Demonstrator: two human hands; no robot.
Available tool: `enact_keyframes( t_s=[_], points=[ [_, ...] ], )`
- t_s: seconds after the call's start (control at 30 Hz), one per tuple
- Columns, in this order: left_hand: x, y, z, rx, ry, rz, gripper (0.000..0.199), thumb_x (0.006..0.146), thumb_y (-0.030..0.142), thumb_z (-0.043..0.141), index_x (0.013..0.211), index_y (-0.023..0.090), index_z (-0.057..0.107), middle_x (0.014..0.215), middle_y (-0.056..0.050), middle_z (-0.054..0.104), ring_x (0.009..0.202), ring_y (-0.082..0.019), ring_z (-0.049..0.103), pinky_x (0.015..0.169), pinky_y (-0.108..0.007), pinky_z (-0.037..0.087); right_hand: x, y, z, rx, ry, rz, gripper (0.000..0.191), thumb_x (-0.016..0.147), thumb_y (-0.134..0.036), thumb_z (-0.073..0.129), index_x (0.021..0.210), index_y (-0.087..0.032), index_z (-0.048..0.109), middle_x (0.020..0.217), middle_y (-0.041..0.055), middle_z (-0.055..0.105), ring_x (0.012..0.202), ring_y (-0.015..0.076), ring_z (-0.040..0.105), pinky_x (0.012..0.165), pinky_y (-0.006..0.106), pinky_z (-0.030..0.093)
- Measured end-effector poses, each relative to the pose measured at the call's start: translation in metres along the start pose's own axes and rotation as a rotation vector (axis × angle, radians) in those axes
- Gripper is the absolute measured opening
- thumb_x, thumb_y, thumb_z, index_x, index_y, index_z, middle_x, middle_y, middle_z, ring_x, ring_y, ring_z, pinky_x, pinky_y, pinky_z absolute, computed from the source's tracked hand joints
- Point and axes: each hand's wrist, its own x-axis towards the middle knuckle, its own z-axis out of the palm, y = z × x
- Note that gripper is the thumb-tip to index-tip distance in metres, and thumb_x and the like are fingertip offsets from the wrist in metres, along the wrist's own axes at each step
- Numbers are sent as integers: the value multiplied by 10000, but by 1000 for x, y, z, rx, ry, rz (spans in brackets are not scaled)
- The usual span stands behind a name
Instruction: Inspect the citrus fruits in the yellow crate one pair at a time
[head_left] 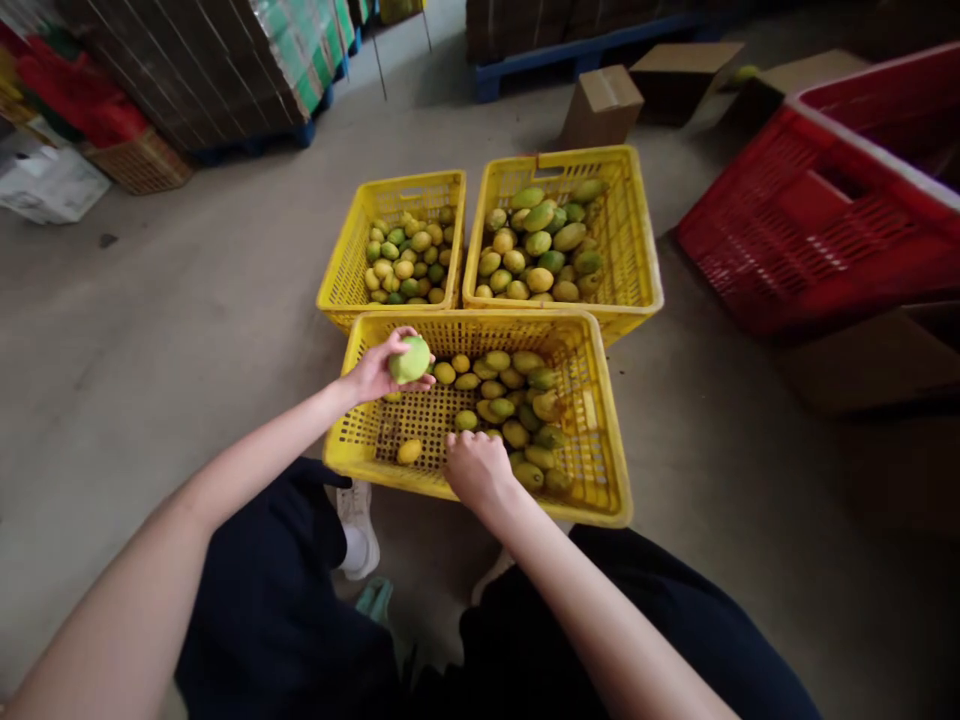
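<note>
A pale green lemon [410, 360] is held in my left hand [369, 374], above the left part of the front yellow crate [616, 450]. Fingers curled, my right hand [480, 468] is over the near side of the same crate, beside the heap. Its fingertips point away from me, so anything in them is hidden. Green and yellow lemons [517, 408] are heaped along the crate's right side. One yellow lemon [409, 452] lies apart on the perforated floor, left of my right hand.
Behind stand a left yellow crate [339, 250] and a right yellow crate [646, 250], both holding lemons. A large red crate [757, 220] is at right. Cardboard boxes [601, 105] and loaded blue pallets [487, 82] stand farther back. My legs flank the front crate.
</note>
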Motion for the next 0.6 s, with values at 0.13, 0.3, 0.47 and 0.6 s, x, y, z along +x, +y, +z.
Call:
enact_keyframes(
  t_s=[0.13,0.3,0.47,0.6],
  points=[
    [-80,37,37,-438,71,72,272,805,265,515,1064,195,557,803,-51,628,632,-142,638,558,-239,545,-4,-7,6,-8,-30,-59,340,886,-93,414,1157,-55,616,1149,245,649,1063,330,636,839,449,482],
    [-110,13,48,-747,123,-26,113,811,231,519,894,170,565,755,-40,620,644,-128,630,583,-224,560,-5,-11,15,-2,-64,-49,328,878,-122,454,1155,-80,623,1143,225,661,1063,306,642,840,421,485],
    [-90,-15,36,-831,388,-94,79,807,170,500,852,148,561,711,-29,635,639,-133,647,584,-237,561,4,3,26,2,-93,11,347,893,-188,470,1201,-97,602,1174,203,655,1094,281,631,865,375,485],
    [-77,-14,29,-856,435,-40,95,804,163,502,861,140,574,698,-17,648,634,-130,655,584,-238,559,27,28,41,8,-173,93,341,874,-261,535,1173,-125,627,1159,185,669,1078,276,646,839,357,512]
  ],
)
